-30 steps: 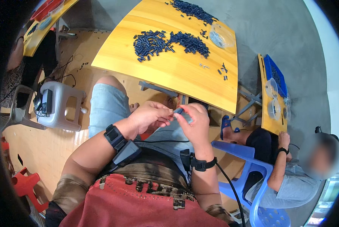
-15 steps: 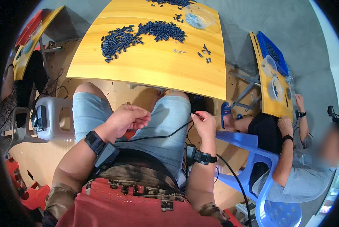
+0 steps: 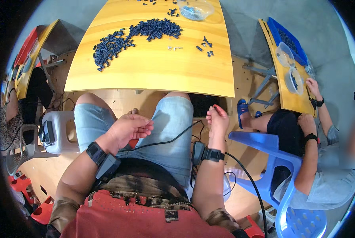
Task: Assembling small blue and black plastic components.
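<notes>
My left hand (image 3: 130,129) is held over my lap, fingers curled and pressed together at the tips. Whatever they hold, if anything, is hidden. A red patch (image 3: 133,142) shows just below this hand; I cannot tell what it belongs to. My right hand (image 3: 218,121) is raised beyond my right thigh, with thumb and fingers pinched. A tiny dark piece (image 3: 215,106) shows at its fingertips, too small to name. Beyond both hands, small black cylindrical pieces (image 3: 155,29) lie heaped on the yellow table (image 3: 153,75).
Small silvery parts (image 3: 174,48) and a few loose black pieces (image 3: 204,47) lie on the table, near a clear bowl (image 3: 195,11). A black cable (image 3: 175,138) crosses my lap. At right, a person (image 3: 320,174) sits by a blue chair (image 3: 272,158) at another table (image 3: 284,79).
My right hand has risen and turned, its fingertips now pointing up. My left hand has shifted slightly left and down. The view has moved, so the table appears further left.
</notes>
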`<act>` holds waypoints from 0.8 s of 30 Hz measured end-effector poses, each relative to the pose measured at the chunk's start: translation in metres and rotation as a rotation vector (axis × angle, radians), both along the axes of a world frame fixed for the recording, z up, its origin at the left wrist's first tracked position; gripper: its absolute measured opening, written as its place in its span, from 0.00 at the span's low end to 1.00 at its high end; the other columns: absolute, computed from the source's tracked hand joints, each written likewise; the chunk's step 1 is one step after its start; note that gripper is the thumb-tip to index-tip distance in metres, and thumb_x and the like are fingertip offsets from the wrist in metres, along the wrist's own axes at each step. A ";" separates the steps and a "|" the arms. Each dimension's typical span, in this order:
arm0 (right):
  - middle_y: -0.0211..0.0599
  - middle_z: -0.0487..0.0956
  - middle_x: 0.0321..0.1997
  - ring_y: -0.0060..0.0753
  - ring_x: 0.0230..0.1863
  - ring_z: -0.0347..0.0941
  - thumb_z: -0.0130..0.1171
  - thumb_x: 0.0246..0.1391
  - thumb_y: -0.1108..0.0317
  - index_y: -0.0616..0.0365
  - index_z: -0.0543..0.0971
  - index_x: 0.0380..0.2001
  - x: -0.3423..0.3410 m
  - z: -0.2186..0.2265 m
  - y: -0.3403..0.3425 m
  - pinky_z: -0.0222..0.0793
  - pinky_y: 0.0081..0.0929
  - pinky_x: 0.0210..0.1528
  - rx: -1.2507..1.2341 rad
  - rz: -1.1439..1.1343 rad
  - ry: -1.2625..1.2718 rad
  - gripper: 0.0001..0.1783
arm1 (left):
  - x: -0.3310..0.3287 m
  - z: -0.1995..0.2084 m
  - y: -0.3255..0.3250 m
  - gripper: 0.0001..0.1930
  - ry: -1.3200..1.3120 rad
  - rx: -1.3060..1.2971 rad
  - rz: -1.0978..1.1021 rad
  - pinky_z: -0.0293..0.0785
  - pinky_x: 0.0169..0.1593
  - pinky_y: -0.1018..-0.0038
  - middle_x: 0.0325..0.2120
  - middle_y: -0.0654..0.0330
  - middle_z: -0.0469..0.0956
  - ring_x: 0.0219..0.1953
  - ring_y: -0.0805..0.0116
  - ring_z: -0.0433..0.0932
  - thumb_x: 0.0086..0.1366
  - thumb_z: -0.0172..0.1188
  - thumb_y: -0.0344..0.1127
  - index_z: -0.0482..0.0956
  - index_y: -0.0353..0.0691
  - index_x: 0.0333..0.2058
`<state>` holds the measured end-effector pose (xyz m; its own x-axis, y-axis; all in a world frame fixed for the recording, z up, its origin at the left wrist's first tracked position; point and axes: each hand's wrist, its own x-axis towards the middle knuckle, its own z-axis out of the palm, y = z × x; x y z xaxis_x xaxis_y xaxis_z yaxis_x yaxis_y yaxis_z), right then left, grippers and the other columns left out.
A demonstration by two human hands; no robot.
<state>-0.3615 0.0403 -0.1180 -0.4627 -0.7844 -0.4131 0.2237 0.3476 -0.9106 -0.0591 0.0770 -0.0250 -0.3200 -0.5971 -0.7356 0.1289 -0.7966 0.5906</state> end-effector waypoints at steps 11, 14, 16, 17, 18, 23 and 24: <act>0.33 0.74 0.29 0.24 0.27 0.72 0.61 0.44 0.76 0.56 0.66 0.49 0.011 -0.011 -0.006 0.68 0.15 0.26 -0.067 -0.179 -0.188 0.27 | 0.018 -0.012 0.007 0.11 0.103 -0.019 0.095 0.74 0.37 0.78 0.31 0.58 0.78 0.31 0.72 0.77 0.63 0.53 0.34 0.76 0.32 0.38; 0.29 0.70 0.32 0.20 0.28 0.66 0.57 0.45 0.78 0.58 0.63 0.51 0.042 0.021 0.005 0.64 0.17 0.28 -0.202 -0.245 -0.112 0.28 | 0.022 -0.021 0.007 0.11 0.150 -0.006 0.102 0.74 0.35 0.80 0.31 0.59 0.78 0.30 0.74 0.77 0.63 0.53 0.35 0.76 0.32 0.37; 0.29 0.70 0.33 0.19 0.30 0.66 0.56 0.45 0.79 0.57 0.61 0.53 0.056 0.034 0.009 0.63 0.17 0.31 -0.233 -0.340 -0.024 0.30 | 0.027 -0.021 0.006 0.12 0.194 -0.001 0.096 0.74 0.34 0.82 0.30 0.60 0.78 0.28 0.75 0.76 0.63 0.54 0.36 0.76 0.32 0.37; 0.29 0.70 0.33 0.19 0.30 0.66 0.56 0.45 0.79 0.57 0.61 0.53 0.071 0.049 0.008 0.63 0.17 0.31 -0.241 -0.333 -0.015 0.30 | 0.030 -0.021 0.006 0.11 0.198 0.013 0.109 0.74 0.33 0.82 0.30 0.60 0.78 0.28 0.75 0.76 0.63 0.53 0.35 0.76 0.33 0.37; 0.30 0.71 0.33 0.20 0.29 0.67 0.56 0.45 0.79 0.58 0.63 0.50 0.087 0.065 0.008 0.63 0.17 0.30 -0.320 -0.360 -0.016 0.27 | 0.033 -0.021 0.005 0.11 0.201 0.027 0.121 0.74 0.33 0.82 0.30 0.60 0.78 0.27 0.76 0.76 0.63 0.53 0.35 0.76 0.33 0.37; 0.33 0.73 0.33 0.21 0.29 0.68 0.56 0.47 0.78 0.64 0.73 0.39 0.174 0.143 -0.004 0.64 0.17 0.31 -0.442 0.139 -0.165 0.12 | 0.045 -0.024 0.004 0.10 0.284 0.012 0.165 0.74 0.32 0.82 0.28 0.60 0.78 0.26 0.76 0.75 0.63 0.53 0.33 0.76 0.33 0.37; 0.34 0.74 0.33 0.22 0.29 0.68 0.56 0.48 0.77 0.65 0.74 0.36 0.190 0.160 -0.011 0.64 0.18 0.31 -0.443 0.294 -0.168 0.09 | 0.047 -0.023 0.004 0.09 0.321 0.008 0.166 0.74 0.31 0.82 0.28 0.60 0.78 0.26 0.76 0.75 0.63 0.53 0.33 0.76 0.33 0.37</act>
